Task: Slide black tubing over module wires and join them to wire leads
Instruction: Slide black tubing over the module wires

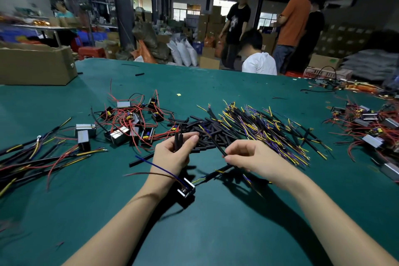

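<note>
Now | left hand [172, 155] fingers pinch thin black tubes [178, 139] | right hand [250, 157] fingers pinch sheathed lead [216, 143]

Two bare hands [172, 153] were over the green worktop [216, 233]. The left one held two short black tubing pieces [178, 140]; the right hand [250, 157] held one black-sheathed wire lead [216, 144]. One small metal-cased module [186, 188] lay near the left wrist. Three heaps of such modules with red wires [129, 119] lay on the worktop: left, far left and far right. One heap of black leads with yellow and purple ends [269, 129] was too dense to count. One brown cardboard box [36, 65] stood far left. Five people were beyond the worktop.
</note>
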Demonstrator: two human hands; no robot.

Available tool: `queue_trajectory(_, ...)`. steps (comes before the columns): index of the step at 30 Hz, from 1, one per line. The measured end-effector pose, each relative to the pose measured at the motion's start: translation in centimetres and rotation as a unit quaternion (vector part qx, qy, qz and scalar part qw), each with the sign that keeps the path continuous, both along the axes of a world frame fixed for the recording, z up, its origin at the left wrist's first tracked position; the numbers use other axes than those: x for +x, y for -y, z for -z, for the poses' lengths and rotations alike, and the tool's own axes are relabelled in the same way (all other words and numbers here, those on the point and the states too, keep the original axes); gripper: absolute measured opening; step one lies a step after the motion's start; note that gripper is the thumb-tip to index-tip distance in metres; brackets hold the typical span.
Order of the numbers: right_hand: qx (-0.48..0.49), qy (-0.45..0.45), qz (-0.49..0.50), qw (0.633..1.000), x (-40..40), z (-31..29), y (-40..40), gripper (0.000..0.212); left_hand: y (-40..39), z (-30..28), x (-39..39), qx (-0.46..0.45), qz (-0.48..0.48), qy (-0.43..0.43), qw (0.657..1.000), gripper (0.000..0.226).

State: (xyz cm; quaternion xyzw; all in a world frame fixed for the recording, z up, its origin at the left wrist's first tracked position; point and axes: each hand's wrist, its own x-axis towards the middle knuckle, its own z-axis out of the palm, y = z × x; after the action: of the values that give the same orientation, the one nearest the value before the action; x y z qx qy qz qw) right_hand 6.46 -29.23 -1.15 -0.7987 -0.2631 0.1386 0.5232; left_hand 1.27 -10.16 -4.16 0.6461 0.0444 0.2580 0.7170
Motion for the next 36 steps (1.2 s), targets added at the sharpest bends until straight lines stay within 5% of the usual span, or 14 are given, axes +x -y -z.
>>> queue_trajectory(8,-0.052,0.019,-0.013,0.998,-0.8,0.4,-1.0,0.009,0.1,0.2,0.3,-0.039,0.02,-0.006,0.999,0.014)
queue_trajectory(15,0.118,0.044,0.038,0.991,-1.7,0.3,-4.3,0.011,0.4,0.5,0.3,0.011,0.056,0.0,0.998,0.017)
queue_trajectory(22,0.241,-0.087,0.116,0.96,-1.6,1.6,-4.9,0.01,0.3,0.4,0.3,0.067,0.075,-0.01,0.995,0.02)
queue_trajectory(26,0.195,-0.01,0.084,0.977,-1.5,1.3,-4.4,0.012,0.2,0.5,0.2,0.056,0.064,0.018,0.996,0.003)
queue_trajectory(36,0.099,0.098,0.074,0.987,-1.6,1.6,-3.8,0.008,0.3,0.7,0.2,0.058,0.013,0.006,0.998,0.017)
